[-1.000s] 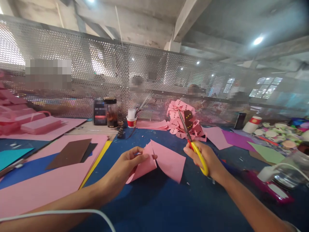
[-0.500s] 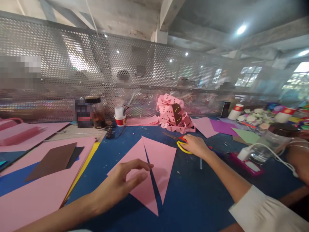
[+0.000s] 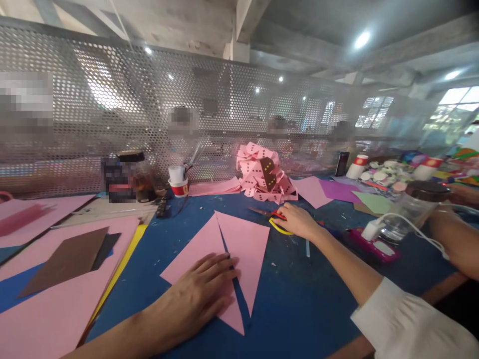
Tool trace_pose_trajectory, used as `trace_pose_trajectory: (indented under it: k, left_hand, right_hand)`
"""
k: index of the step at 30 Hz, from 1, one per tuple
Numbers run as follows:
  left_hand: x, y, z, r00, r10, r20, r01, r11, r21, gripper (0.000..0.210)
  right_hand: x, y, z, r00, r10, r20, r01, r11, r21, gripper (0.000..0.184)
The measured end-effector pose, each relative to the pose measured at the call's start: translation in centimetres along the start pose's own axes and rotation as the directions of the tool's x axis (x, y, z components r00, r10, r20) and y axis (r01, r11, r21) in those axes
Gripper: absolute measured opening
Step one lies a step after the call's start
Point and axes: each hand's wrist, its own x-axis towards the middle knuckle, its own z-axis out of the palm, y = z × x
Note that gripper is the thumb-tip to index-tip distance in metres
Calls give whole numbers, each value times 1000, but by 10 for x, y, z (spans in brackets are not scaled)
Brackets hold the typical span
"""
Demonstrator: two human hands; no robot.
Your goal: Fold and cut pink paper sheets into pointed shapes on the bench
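Note:
Two pink paper pieces lie side by side on the blue tabletop (image 3: 299,299), a left piece (image 3: 190,244) and a right piece (image 3: 247,249). A narrow slit between them widens toward me; whether they still join at the top I cannot tell. My left hand (image 3: 204,289) rests palm down across the left piece, fingers stretched out, their tips reaching over the slit. Beyond the right piece, my right hand (image 3: 297,219) has its fingers around the red and yellow handles of a pair of scissors (image 3: 281,227). The blades point left, low over the table.
Pink sheets with a brown piece (image 3: 67,262) on top lie left. Behind stand a paper cup (image 3: 178,187), a dotted pink folded-paper model (image 3: 264,174) and a perforated screen (image 3: 224,94). To the right are a clear jar (image 3: 406,214), a white cable and another person's arm (image 3: 456,234).
My left hand has come down from a raised, curled pose to lie flat on the left pink piece. My right hand stays at the scissors. The view has shifted slightly.

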Motion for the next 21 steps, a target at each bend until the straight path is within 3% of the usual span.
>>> trace_pose_trajectory:
  k: [21]
  left_hand:
    - [-1,2,2,995,31,-97,-39,996,-84,48]
  right_hand:
    - [5,-3,1,999,8,-53,-6,999,40,31]
